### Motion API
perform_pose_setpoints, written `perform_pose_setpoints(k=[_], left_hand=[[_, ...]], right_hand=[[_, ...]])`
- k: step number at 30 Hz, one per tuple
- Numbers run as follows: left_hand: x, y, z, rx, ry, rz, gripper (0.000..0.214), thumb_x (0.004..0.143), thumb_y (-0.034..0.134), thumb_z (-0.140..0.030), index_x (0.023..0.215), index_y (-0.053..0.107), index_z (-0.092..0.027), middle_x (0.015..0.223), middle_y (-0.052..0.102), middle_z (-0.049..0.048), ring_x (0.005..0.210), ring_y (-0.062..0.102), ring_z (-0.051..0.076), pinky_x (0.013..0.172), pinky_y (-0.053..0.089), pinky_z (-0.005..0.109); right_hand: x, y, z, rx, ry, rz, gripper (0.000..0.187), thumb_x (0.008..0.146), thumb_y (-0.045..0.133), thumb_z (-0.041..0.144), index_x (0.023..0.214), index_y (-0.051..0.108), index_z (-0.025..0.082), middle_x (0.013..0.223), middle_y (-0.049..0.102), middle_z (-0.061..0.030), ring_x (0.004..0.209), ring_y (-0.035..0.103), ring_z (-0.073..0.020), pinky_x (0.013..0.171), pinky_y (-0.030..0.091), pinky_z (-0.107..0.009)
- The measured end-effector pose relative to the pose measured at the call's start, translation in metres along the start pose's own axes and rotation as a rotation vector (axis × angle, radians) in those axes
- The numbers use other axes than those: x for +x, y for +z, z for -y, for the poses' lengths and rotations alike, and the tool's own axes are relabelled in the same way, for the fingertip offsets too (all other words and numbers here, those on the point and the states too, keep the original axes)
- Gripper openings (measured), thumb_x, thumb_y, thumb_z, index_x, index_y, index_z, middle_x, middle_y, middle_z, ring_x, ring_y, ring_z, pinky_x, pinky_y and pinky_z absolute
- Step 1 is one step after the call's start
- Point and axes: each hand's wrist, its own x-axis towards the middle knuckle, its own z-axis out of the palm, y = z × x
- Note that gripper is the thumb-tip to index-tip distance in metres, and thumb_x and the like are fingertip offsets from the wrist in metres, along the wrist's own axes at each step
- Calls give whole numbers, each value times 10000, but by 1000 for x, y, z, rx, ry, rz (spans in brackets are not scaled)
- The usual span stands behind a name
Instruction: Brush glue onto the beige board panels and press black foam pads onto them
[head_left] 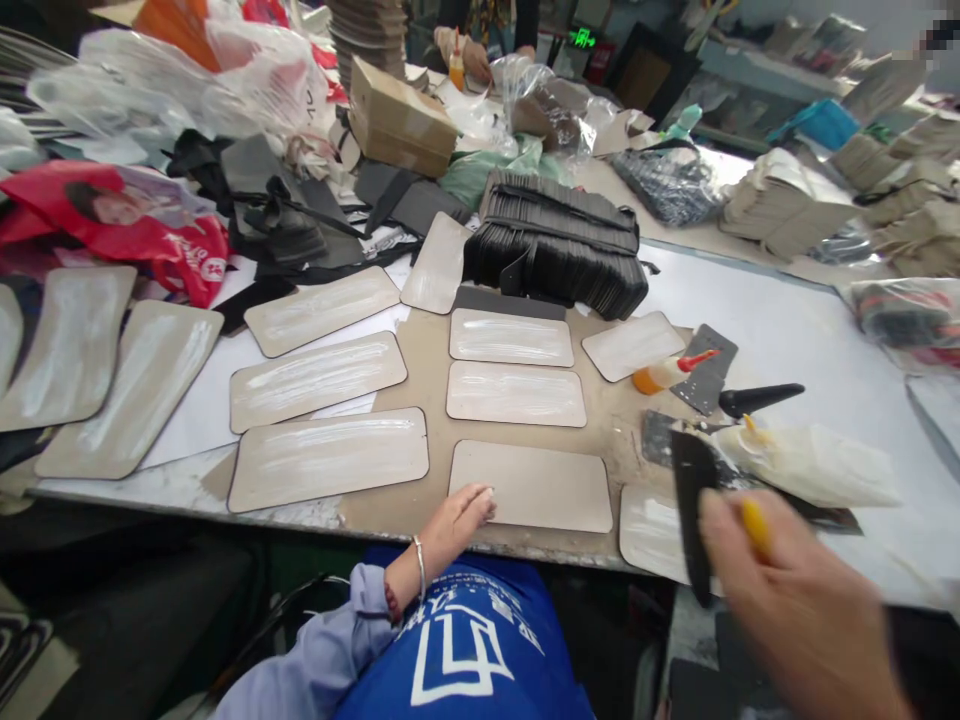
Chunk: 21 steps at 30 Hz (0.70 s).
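My left hand (466,512) rests on the left end of a plain beige panel (536,488) at the table's front edge, fingers lying on it without gripping. No white streaks show on this panel. My right hand (787,580), blurred, is closed around the yellow handle of a flat, dark-bladed spreader (694,520). Its blade hangs upright over the right end of a white-smeared panel (651,530). Just beyond it lies a pale plastic bag (814,462) with whitish paste at its mouth. Other panels with white streaks (517,393) lie around, several to the left.
A bundle of dark strips (559,240) stands behind the panels. To the right are an orange glue bottle (667,374) with a red tip and a black handle (761,398). A cardboard box (401,115) and plastic bags crowd the back. Across the table are a person's hands (472,58).
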Motion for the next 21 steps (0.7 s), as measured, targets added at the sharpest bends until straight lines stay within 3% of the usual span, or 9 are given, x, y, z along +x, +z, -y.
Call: perform_pose_setpoints(k=[2, 5, 7, 9, 12, 14, 17, 21], left_hand=[[-11, 6, -14, -180, -63, 109, 514, 705, 573, -537, 1033, 567, -142, 964, 653, 123, 884, 626, 215, 838, 461, 349], [-22, 7, -24, -415, -124, 198, 496, 731, 551, -538, 1042, 555, -152, 989, 651, 118, 854, 631, 192, 802, 465, 323], [-24, 3, -20, -464, -128, 182, 448, 750, 526, -538, 950, 576, -140, 933, 663, 108, 805, 633, 175, 750, 467, 287], [-23, -2, -13, -467, -128, 110, 413, 752, 523, -532, 844, 573, -133, 845, 668, 90, 740, 628, 156, 689, 465, 257], [-21, -2, -5, -455, -112, 19, 334, 735, 578, -458, 850, 555, -145, 806, 661, 57, 703, 615, 134, 650, 459, 234], [-20, 2, -3, -437, -98, 8, 329, 729, 599, -393, 952, 550, -156, 854, 661, 57, 739, 619, 141, 671, 464, 245], [-17, 12, 1, -379, -106, -27, 382, 700, 620, -319, 1042, 546, -164, 881, 664, 66, 771, 620, 154, 687, 469, 262], [-7, 21, 17, -261, -123, -183, 323, 653, 618, -242, 959, 590, -143, 753, 663, 36, 618, 583, 108, 557, 429, 203]], right_hand=[[-11, 50, 20, -2, -179, 143, 314, 837, 351, 438, 602, 422, 243, 477, 408, 16, 409, 362, -133, 463, 240, -273], [-33, 123, 45, 16, -240, 363, 224, 861, 342, 302, 681, 452, 228, 519, 494, 1, 454, 451, -132, 469, 241, -259], [-46, 156, 55, 39, -223, 495, 167, 852, 388, 265, 714, 469, 218, 563, 538, -4, 484, 482, -130, 475, 248, -249], [-54, 173, 58, 112, -210, 602, 130, 840, 428, 253, 726, 474, 211, 580, 546, 3, 505, 490, -128, 484, 264, -236], [-53, 172, 51, 260, -243, 708, 102, 829, 442, 251, 742, 469, 206, 595, 524, 18, 534, 479, -124, 507, 294, -223], [-47, 160, 38, 343, -237, 703, 151, 850, 401, 277, 731, 460, 206, 610, 506, 17, 547, 465, -125, 526, 311, -228], [-31, 141, 11, 500, -109, 609, 270, 892, 324, 368, 727, 468, 210, 631, 487, 11, 584, 466, -133, 570, 349, -240], [-9, 131, -26, 752, 97, 395, 332, 898, 299, 462, 827, 514, 218, 794, 529, -14, 773, 503, -152, 727, 389, -265]])
